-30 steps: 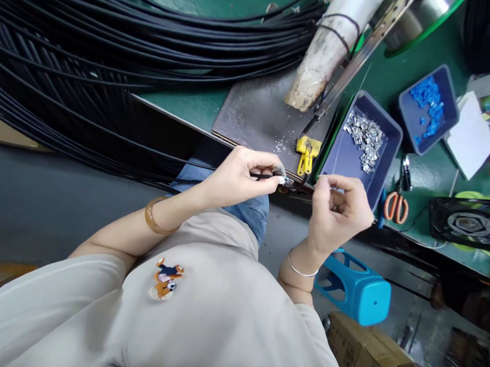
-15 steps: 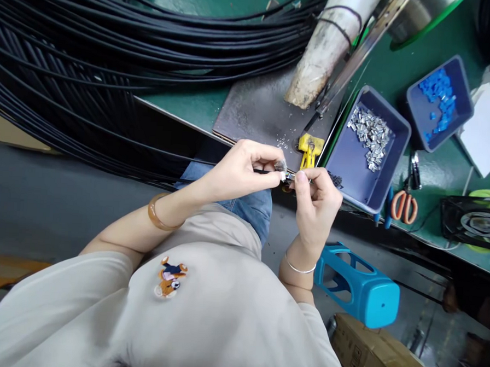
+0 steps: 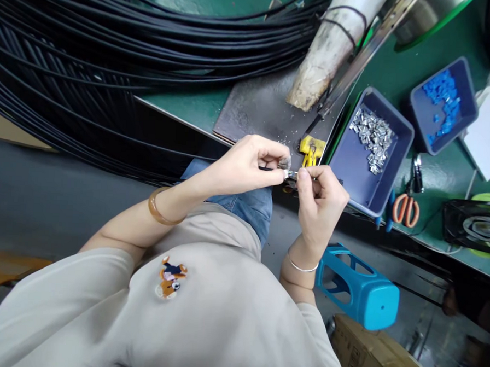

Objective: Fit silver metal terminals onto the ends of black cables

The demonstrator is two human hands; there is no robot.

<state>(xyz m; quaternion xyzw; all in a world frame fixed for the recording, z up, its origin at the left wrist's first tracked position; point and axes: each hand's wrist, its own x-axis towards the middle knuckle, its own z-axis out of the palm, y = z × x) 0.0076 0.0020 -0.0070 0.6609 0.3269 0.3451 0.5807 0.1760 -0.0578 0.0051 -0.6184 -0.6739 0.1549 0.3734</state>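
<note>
My left hand point(image 3: 248, 164) pinches a black cable point(image 3: 264, 168) close to its end, thumb against fingers. A small silvery piece point(image 3: 292, 175) sits at that cable end, between the two hands. The fingertips of my right hand point(image 3: 323, 201) are closed on the silvery piece from the other side; they hide part of it, and its exact shape is too small to tell. Just beyond my fingers is a yellow tool point(image 3: 311, 148) on a dark board point(image 3: 257, 110) at the bench edge.
Coils of black cable point(image 3: 154, 42) cover the bench's left side. A bin of small metal parts point(image 3: 375, 197) and a bin of blue pieces point(image 3: 466, 115) stand at right, near orange-handled pliers point(image 3: 405, 210). A white roll point(image 3: 323, 56) lies above the board. Below is a blue stool point(image 3: 376, 302).
Both hands have shifted slightly to the right together, keeping their pinch on the cable end. The bench things appear a little further right in view.
</note>
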